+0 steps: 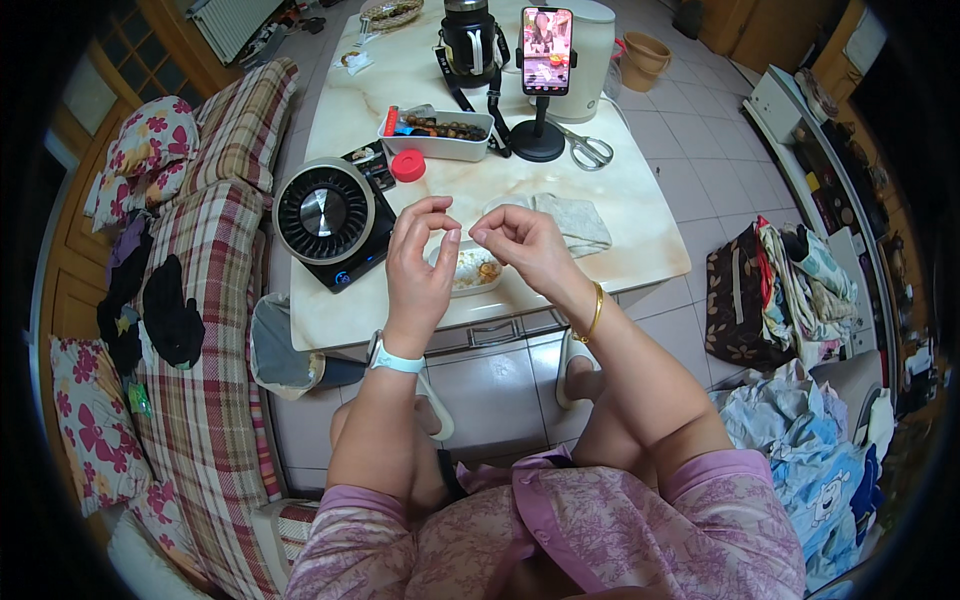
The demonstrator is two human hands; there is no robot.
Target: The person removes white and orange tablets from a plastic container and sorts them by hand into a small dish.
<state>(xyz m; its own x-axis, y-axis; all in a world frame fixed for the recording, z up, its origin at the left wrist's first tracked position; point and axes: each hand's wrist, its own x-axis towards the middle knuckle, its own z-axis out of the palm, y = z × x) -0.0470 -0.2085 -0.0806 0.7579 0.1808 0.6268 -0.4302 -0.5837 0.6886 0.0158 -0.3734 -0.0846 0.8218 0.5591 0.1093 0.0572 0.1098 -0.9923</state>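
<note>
My left hand (421,259) is raised above the front of the table, fingers curled and the thumb close to the index fingertip. Opposite it, my right hand (525,238) has its thumb and index finger pinched together. Any thread or tiny piece between the fingertips is too fine to make out. Beneath both hands sits a small white dish (474,279) of pale beads, with a few amber-coloured pieces at its right end. A folded pale grey cloth (576,225) lies just beyond my right hand, which partly hides it.
A round black fan (324,211) with a lit display stands left. Behind are a red lid (408,165), a white box of bead strings (442,148), a phone (546,52) on a stand, scissors (592,153) and a black flask (468,45). A bin (281,345) stands below the table's left edge.
</note>
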